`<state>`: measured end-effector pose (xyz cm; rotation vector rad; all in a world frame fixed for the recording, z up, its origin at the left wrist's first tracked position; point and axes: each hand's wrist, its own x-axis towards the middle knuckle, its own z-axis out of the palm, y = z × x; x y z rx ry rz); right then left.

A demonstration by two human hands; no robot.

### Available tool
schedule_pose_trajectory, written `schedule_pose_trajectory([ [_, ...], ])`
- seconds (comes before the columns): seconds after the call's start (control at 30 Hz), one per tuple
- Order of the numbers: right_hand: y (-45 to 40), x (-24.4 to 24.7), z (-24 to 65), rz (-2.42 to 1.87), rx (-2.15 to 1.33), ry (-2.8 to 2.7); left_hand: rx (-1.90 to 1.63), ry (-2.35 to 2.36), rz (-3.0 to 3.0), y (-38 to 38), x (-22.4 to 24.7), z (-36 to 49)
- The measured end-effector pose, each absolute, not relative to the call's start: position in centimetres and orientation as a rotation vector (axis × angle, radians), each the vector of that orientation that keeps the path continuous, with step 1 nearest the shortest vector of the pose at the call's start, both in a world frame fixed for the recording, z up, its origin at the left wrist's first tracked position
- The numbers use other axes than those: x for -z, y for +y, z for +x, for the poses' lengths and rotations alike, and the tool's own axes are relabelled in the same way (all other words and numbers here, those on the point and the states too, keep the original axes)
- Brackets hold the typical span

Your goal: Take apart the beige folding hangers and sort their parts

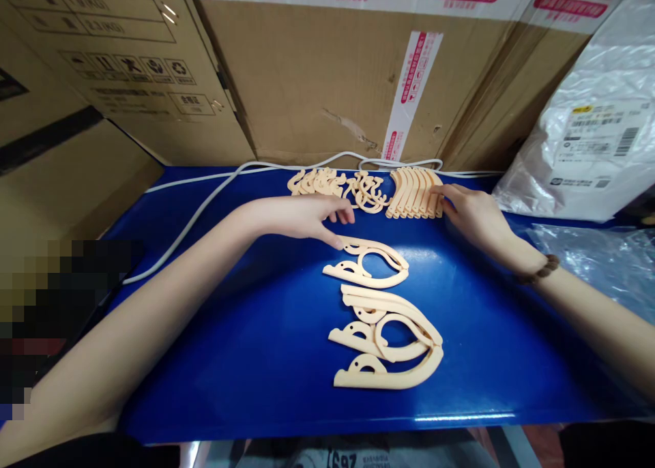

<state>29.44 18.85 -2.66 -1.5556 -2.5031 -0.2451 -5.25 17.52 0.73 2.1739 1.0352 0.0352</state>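
Observation:
My left hand (307, 217) hovers palm down at the near side of a pile of small hook pieces (318, 181). Its thumb stands apart from the fingers, beside the end of a cream folding hanger (391, 278); whether they touch I cannot tell. My right hand (478, 219) has its fingertips on the right end of a row of curved hanger arms (413, 194), pinching the outermost arm. More hooks (367, 196) lie between that row and the pile. Nearer me lies a larger folding hanger assembly (394, 378) with its arms folded together.
A white cable (197, 232) runs along the back and left of the blue table (245, 359). Cardboard boxes (317, 79) stand behind. At right are a white plastic parcel (578, 140) and clear plastic film (588, 263).

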Motion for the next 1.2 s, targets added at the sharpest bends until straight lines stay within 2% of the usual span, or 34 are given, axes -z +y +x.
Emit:
schedule_pose_trajectory([
  [0.43, 18.8, 2.3, 29.4, -1.539, 0.214, -2.511, 0.057, 0.989, 2.218, 17.3, 0.7, -4.2],
  [0.67, 17.1, 0.6, 26.7, -1.473, 0.199, -2.445, -0.023, 0.989, 2.085, 17.3, 0.9, -4.4],
  [0.83, 14.7, -0.2, 21.7, -1.218, -0.265, -2.462, -0.314, 1.012, 1.918, 17.1, 0.8, -3.0],
  [0.93, 14.9, -0.6, 19.9, -1.188, -0.421, -2.375, -0.635, 1.009, 1.643, 16.8, 0.3, -1.9],
  [1.03, 16.0, -1.6, 19.4, -1.154, -0.433, -2.269, -0.904, 0.981, 1.372, 16.8, -0.5, -1.2],
  [1.2, 17.0, -3.8, 19.6, -1.184, -0.213, -2.208, -1.108, 1.038, 1.387, 17.6, -1.5, -0.7],
])
